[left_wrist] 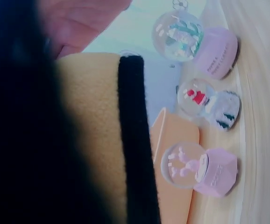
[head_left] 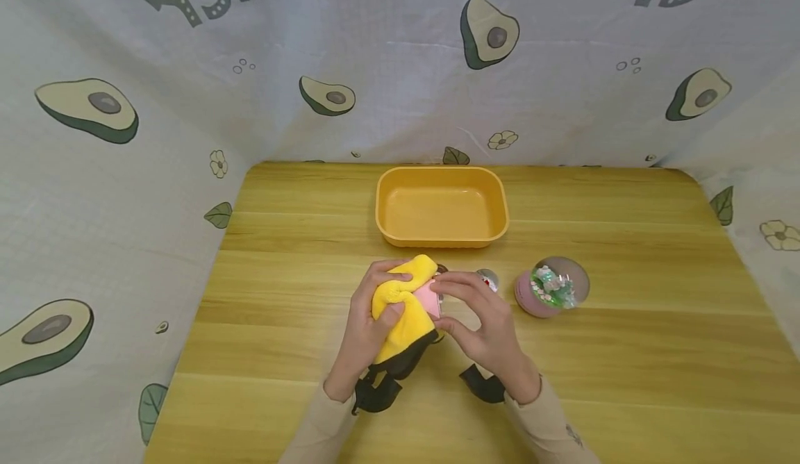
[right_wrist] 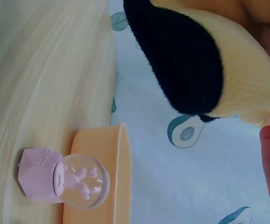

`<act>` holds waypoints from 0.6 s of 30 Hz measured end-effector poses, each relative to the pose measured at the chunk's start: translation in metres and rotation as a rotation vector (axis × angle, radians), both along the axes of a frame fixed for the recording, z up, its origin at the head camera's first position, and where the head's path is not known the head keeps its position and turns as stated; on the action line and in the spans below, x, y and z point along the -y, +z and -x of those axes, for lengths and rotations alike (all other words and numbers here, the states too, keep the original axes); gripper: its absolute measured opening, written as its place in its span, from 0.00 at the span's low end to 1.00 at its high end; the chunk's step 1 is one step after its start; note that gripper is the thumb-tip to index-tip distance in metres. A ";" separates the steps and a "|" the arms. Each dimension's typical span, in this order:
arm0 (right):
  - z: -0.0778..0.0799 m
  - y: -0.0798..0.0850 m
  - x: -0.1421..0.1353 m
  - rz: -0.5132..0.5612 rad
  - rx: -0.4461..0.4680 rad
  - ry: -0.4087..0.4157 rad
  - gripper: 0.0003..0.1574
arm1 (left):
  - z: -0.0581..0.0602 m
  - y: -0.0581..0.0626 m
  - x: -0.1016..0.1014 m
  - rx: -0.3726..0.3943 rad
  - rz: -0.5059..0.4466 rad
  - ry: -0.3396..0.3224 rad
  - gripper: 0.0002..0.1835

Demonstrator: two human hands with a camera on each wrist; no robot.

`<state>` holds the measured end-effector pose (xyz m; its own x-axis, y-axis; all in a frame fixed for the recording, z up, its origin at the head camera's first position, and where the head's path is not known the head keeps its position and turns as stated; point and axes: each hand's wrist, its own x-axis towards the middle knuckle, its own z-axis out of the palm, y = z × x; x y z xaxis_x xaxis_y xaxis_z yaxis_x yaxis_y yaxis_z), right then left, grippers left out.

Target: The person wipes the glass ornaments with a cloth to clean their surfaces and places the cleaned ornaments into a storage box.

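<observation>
Over the desk (head_left: 262, 353), my left hand (head_left: 367, 325) grips a fuzzy yellow-and-black cloth (head_left: 401, 333) bunched against a pink object (head_left: 428, 299); my right hand (head_left: 484, 319), fingers bent, pinches that object's right side. Beyond stand three snow globes (left_wrist: 205, 102), the largest rightmost; farthest sits a yellow tub (head_left: 442, 240).
</observation>
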<state>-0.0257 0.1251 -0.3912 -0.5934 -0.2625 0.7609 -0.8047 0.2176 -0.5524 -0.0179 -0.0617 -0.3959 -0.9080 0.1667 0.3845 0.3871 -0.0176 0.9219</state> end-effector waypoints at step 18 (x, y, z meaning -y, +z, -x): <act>-0.011 0.000 0.000 0.076 0.276 0.030 0.32 | 0.004 -0.002 0.002 -0.113 0.029 -0.002 0.25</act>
<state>-0.0150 0.1248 -0.3913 -0.7735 -0.2314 0.5900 -0.6271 0.1452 -0.7653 -0.0215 -0.0634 -0.3977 -0.8586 0.1809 0.4797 0.4890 0.0077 0.8722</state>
